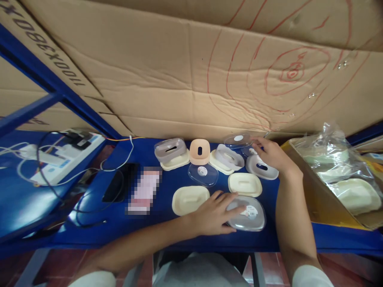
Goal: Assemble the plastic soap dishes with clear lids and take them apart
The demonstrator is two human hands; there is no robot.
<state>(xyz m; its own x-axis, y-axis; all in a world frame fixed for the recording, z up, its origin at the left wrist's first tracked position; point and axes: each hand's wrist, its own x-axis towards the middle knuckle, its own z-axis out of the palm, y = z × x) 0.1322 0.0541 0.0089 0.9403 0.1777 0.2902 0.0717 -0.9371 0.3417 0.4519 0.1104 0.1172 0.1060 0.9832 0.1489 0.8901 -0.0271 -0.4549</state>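
Observation:
My left hand (217,213) rests with spread fingers on a clear oval lid with a round label (254,217), near the table's front edge. At the back, my right hand (267,151) pinches the right edge of a clear lid with a white sticker (238,138). Below that hand lies a grey slotted cover (261,167). A scalloped grey piece (230,157) leans on a cream piece. Two cream oval pieces (244,184) (190,199) lie near my left hand. A peach slotted cover (200,151) stands behind another clear lid (203,174).
On the right is a cardboard box (317,191) with bagged pale containers. To the left are a dark phone (121,183), a pixelated item (144,191), cables and a power strip (68,159). A cardboard wall (149,79) rises behind the blue table (161,233).

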